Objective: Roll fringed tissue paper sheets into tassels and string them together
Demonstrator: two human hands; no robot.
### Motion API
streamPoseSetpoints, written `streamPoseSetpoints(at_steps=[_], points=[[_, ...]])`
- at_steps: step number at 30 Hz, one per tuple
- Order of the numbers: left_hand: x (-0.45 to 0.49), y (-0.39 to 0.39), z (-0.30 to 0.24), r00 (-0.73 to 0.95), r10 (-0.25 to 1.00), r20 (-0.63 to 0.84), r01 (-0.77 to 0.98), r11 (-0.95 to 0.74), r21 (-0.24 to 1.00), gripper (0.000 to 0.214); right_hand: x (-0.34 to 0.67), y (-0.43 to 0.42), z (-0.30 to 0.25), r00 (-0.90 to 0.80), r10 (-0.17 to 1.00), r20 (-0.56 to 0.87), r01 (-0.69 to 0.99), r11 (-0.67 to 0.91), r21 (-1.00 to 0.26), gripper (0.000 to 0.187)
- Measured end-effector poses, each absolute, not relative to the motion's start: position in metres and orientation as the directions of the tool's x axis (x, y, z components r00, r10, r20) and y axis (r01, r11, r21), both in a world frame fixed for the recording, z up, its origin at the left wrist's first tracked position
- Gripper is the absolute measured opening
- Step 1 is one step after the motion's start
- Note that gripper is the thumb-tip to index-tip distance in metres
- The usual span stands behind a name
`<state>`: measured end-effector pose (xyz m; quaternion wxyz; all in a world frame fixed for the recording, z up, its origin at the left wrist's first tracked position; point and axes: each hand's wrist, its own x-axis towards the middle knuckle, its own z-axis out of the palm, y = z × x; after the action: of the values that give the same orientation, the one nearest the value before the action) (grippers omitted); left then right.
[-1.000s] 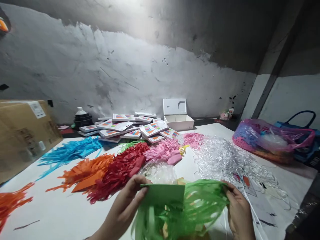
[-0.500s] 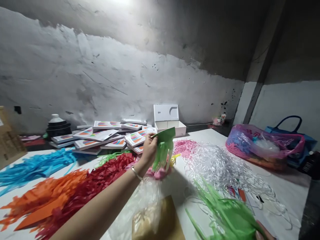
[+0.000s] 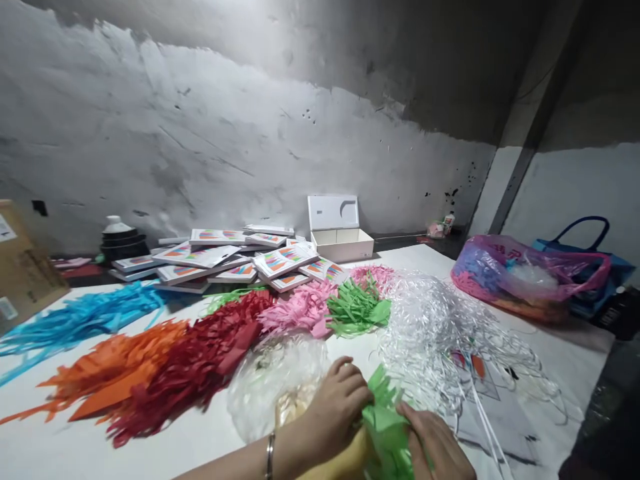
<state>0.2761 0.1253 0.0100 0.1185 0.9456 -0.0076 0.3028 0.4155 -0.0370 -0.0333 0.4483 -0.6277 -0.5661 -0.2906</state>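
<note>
While the left hand curls its fingers against the green fringed paper, its grip unclear, the right hand pinches that paper near the clear plastic bag; uneven pulling could tear thin strips; the white strings nearby could snag loose ends.

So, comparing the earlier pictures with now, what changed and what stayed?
The left hand has released one green bundle beside the pink fringe and drawn back toward the person; the right hand has moved left, and both touch other green fringe. The red pile and open white box stayed.
</note>
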Motion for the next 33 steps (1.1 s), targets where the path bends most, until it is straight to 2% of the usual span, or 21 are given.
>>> streamPoseSetpoints(at_steps=[3,5,7,8,10,12,14,16,18,20,25,27,30,33], points=[[0.239,0.117,0.029,0.758,0.043,0.651,-0.037,-0.993,0.108,0.019,0.393,-0.031,-0.008,0.023,0.497,0.868,0.986,0.135,-0.103,0.036],[0.208,0.11,0.044,0.78,0.004,0.625,-0.052,-0.996,0.071,0.019,0.376,-0.03,0.003,-0.001,0.484,0.875,0.982,0.167,-0.091,0.039],[0.176,0.101,0.057,0.836,-0.016,0.549,-0.092,-0.99,0.11,0.006,0.36,-0.033,0.008,0.022,0.456,0.889,0.976,0.182,-0.118,0.045],[0.16,0.098,0.062,0.861,-0.002,0.509,-0.103,-0.98,0.171,0.006,0.352,-0.035,0.008,0.023,0.45,0.893,0.974,0.192,-0.122,0.047],[0.133,0.096,0.068,0.886,0.098,0.453,-0.087,-0.925,0.37,0.032,0.338,-0.042,0.005,-0.007,0.455,0.891,0.97,0.22,-0.105,0.049],[0.115,0.1,0.067,0.864,0.295,0.407,-0.008,-0.802,0.597,0.053,0.324,-0.048,0.001,-0.06,0.47,0.881,0.963,0.26,-0.073,0.044],[0.107,0.109,0.062,0.816,0.496,0.296,0.08,-0.605,0.792,0.065,0.311,-0.051,0.0,-0.108,0.467,0.878,0.951,0.306,-0.046,0.036],[0.106,0.118,0.055,0.809,0.58,0.102,0.13,-0.345,0.929,0.06,0.298,-0.051,0.002,-0.156,0.448,0.88,0.931,0.364,-0.021,0.032],[0.106,0.124,0.049,0.841,0.539,-0.058,0.141,-0.114,0.983,0.049,0.289,-0.05,0.004,-0.186,0.423,0.887,0.914,0.406,-0.002,0.03],[0.105,0.126,0.045,0.862,0.495,-0.113,0.114,0.03,0.993,0.05,0.283,-0.049,0.003,-0.198,0.41,0.891,0.903,0.429,0.003,0.03],[0.092,0.108,0.032,0.846,0.504,-0.176,0.019,0.301,0.953,0.062,0.274,-0.045,-0.01,-0.166,0.43,0.887,0.888,0.456,-0.055,0.03],[0.09,0.093,0.024,0.871,0.423,-0.25,0.033,0.457,0.889,0.065,0.272,-0.04,-0.013,-0.146,0.439,0.887,0.894,0.442,-0.071,0.028],[0.093,0.068,0.016,0.939,0.199,-0.281,0.067,0.695,0.716,0.062,0.284,-0.032,-0.006,-0.203,0.46,0.865,0.906,0.423,-0.013,0.024],[0.102,0.051,0.02,0.961,0.138,-0.241,0.06,0.745,0.664,0.044,0.318,-0.034,0.013,-0.243,0.468,0.85,0.928,0.367,0.063,0.028]])
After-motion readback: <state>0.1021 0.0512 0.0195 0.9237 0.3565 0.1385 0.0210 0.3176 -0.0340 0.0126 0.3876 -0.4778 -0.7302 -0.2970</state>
